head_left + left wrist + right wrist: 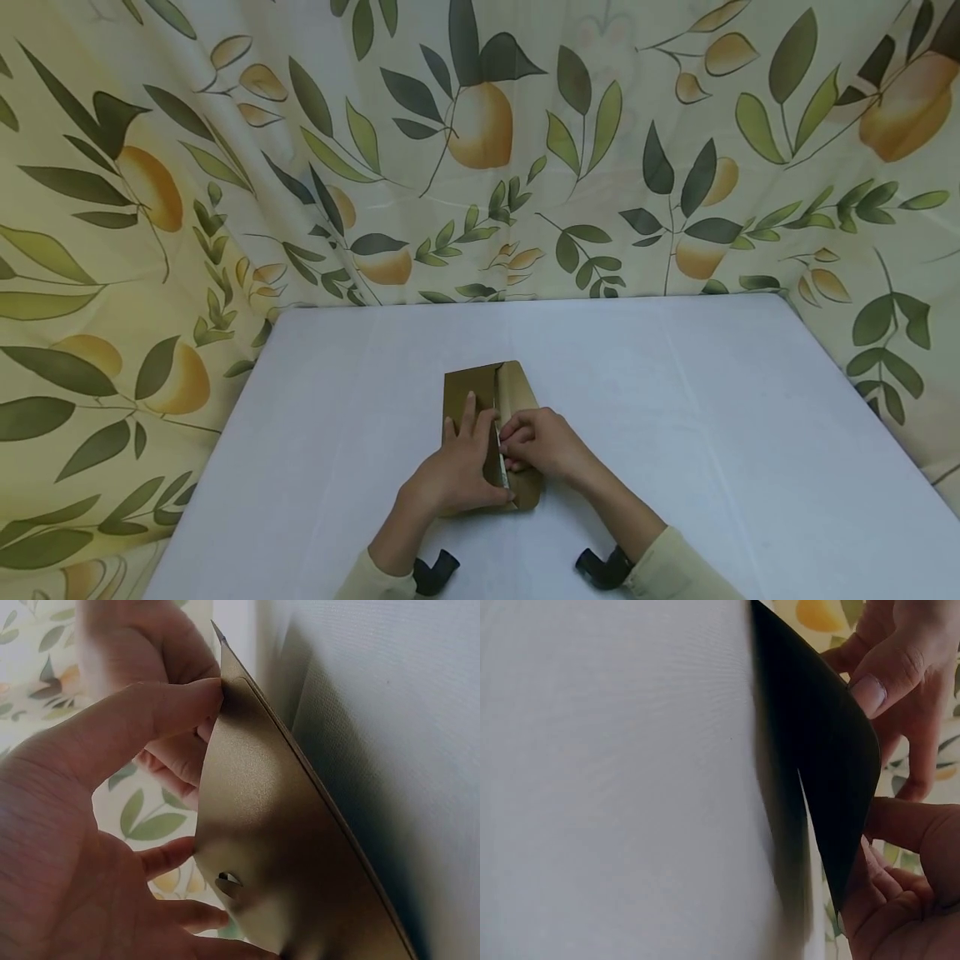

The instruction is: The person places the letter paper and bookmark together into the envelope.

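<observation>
A brown kraft paper envelope lies on the white table, its flap folded out to the right. In the opening between the hands shows the edge of a thin pale sheet, mostly hidden. My left hand spreads over the envelope, thumb at the near end of the opening and fingers nearly straight toward the far end. The right hand has curled fingers at the opening and seems to pinch the sheet; its grip is partly hidden. In the left wrist view, the envelope has a small slit.
The white tabletop extends around the envelope. Black wrist devices show below both sleeves. A curtain printed with fruit and leaves hangs behind the table and along its left side.
</observation>
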Demonstrator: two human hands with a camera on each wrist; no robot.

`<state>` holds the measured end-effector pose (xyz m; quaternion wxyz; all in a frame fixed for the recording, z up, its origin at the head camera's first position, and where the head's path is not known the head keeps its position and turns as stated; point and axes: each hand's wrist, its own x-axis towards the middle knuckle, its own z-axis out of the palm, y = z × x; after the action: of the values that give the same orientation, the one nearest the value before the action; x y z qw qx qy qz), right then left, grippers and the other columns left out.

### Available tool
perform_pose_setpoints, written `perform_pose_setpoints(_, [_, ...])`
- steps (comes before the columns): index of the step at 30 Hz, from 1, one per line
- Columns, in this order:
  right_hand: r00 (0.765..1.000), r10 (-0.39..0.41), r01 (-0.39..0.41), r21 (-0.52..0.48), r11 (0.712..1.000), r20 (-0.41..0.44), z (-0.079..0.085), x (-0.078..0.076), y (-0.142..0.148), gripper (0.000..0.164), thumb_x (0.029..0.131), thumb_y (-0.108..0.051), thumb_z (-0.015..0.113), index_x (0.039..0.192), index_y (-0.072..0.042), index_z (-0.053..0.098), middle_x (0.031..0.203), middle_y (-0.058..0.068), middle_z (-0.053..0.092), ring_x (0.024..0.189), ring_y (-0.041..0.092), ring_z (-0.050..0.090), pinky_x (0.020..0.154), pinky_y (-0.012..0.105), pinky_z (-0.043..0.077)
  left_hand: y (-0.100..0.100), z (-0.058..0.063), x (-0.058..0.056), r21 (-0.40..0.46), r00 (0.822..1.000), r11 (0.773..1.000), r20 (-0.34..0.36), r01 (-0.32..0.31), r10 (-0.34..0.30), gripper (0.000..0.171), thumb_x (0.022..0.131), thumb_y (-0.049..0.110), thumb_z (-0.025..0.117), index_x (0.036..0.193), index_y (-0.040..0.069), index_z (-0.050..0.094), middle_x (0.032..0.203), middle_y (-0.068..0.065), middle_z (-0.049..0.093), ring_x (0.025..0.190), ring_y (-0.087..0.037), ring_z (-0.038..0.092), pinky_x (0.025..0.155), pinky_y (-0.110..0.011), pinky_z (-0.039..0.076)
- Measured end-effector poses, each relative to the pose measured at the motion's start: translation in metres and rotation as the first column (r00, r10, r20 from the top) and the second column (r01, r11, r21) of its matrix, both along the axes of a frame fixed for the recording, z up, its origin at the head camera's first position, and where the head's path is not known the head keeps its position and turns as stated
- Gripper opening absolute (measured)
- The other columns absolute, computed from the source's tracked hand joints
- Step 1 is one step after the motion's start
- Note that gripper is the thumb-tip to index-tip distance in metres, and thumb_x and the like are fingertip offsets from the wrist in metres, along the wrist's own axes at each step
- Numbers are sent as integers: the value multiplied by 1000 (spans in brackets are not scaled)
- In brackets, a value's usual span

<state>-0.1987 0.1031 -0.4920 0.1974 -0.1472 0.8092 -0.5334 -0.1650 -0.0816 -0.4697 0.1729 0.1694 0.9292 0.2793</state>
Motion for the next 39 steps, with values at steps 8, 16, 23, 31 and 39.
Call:
perform_pose_setpoints(8, [989, -142, 143, 21, 989, -40, 11, -6, 13, 9, 88, -4, 63, 95, 0, 63, 77, 8, 68, 61, 22, 65, 56, 35, 53, 3, 1, -1, -6, 1000, 1000, -6, -7, 6, 98, 68, 48, 80, 144, 23, 24, 156, -13, -8, 130, -59, 10, 64, -48, 51])
perform_pose_setpoints(16, [927, -305, 360, 291, 887, -217, 10, -14, 29, 32, 90, -28, 62, 110, -5, 53, 91, 7, 56, 74, 21, 54, 61, 34, 44, 4, 0, -3, -27, 998, 1000, -57, -16, 14, 98, 71, 38, 79, 149, 22, 21, 156, -17, 1, 130, -59, 15, 70, -55, 49])
perform_pose_setpoints(23, [963, -212, 261, 388, 884, -164, 4, -11, 32, 31, 90, -27, 61, 109, -3, 56, 86, 3, 61, 75, 18, 56, 63, 34, 45, -1, 1, -6, -61, 990, 996, -128, -65, 57, 65, 74, 22, 74, 135, 20, 51, 149, -19, 29, 110, -38, 54, 67, -48, 48])
perform_pose_setpoints(31, [969, -207, 234, 233, 944, -133, 11, -7, 34, 22, 99, -13, 43, 109, -4, 60, 79, 6, 61, 66, 20, 57, 57, 34, 47, -2, -2, -6, -129, 975, 992, -219, 3, -31, 48, 78, 17, 73, 125, 23, 62, 136, -16, 44, 110, -33, 50, 65, -38, 47])
perform_pose_setpoints(39, [979, 56, -25, 157, 987, -197, 3, -3, 24, 30, 93, -19, 61, 122, -11, 55, 80, -1, 62, 71, 17, 60, 62, 31, 49, -6, -1, -6, -125, 972, 992, -227, 23, -51, 46, 80, 16, 72, 124, 17, 59, 134, -16, 46, 110, -31, 50, 76, -40, 48])
